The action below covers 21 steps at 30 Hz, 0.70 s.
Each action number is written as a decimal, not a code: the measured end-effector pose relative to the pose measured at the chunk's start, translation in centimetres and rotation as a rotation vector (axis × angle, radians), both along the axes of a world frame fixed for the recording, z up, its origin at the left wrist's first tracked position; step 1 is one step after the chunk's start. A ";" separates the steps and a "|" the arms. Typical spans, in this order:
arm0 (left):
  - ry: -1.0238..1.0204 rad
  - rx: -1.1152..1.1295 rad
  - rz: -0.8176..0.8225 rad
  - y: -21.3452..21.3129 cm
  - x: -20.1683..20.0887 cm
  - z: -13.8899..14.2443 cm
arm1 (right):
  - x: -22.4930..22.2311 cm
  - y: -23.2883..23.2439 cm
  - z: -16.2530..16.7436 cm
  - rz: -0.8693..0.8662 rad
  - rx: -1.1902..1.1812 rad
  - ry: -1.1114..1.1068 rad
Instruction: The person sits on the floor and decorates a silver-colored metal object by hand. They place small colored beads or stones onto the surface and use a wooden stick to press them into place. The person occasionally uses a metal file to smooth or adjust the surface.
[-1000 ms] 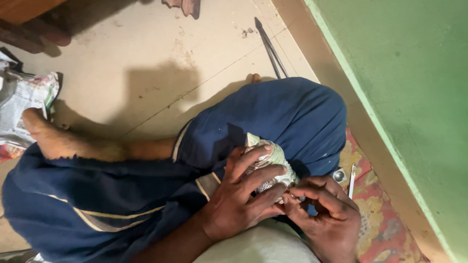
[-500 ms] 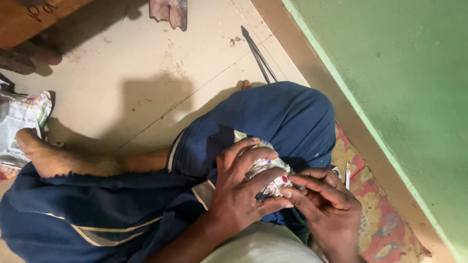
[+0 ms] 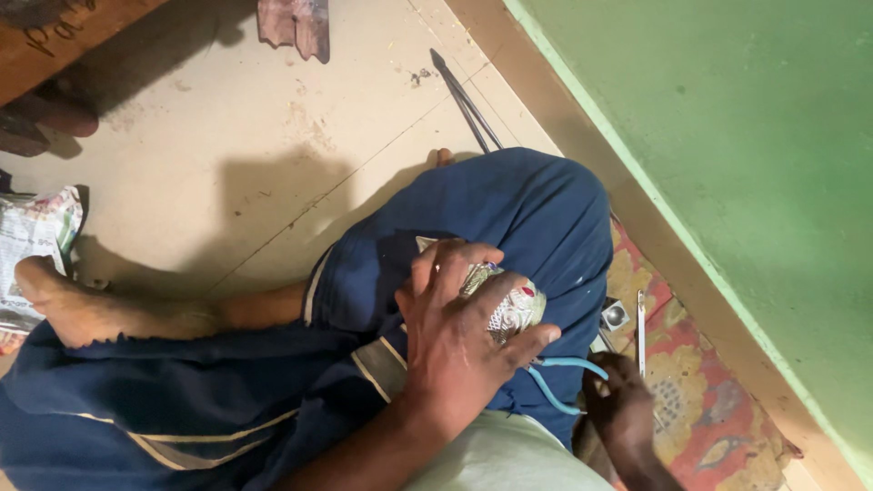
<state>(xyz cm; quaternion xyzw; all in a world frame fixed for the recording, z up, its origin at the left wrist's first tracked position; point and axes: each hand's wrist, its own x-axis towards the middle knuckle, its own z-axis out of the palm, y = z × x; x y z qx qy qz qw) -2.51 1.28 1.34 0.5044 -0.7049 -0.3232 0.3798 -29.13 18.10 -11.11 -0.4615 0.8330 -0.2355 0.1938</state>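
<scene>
Left hand [image 3: 455, 345] – grip wrapped over a silvery patterned ornament [image 3: 514, 309], pressing it onto the blue-clad knee [image 3: 509, 209]. Right hand [image 3: 623, 409] low beside the thigh, fingers at the light-blue handles of a pair of pliers [image 3: 564, 373]; can't tell how tight that grip is. Small metal block [image 3: 616, 315] and thin rod [image 3: 641, 320] lie on the patterned mat [image 3: 700, 409] nearby.

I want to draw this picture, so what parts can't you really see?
- Patterned object, head view: the left hand covers most of it, so its full shape stays unknown.
- Right hand, head view: dark and shadowed; its fingers cannot be made out, nor whether it grips the light blue handles.
- Tool tip beyond those handles: hidden under the left hand.
- Crumpled newspaper: cut off by the left edge.
- Small square metal piece: too small to identify.
</scene>
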 end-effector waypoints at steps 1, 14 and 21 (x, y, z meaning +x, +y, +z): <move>-0.001 0.008 0.011 0.0 -0.1 0.2 | -0.1 0.7 -1.1 -0.237 0.025 -0.386; -0.050 -0.004 0.031 -0.2 -0.3 1.0 | 0.2 0.3 -0.6 -0.200 0.396 -0.308; -0.040 -0.024 0.061 0.0 -0.2 0.6 | 0.4 0.1 0.3 0.088 0.170 0.095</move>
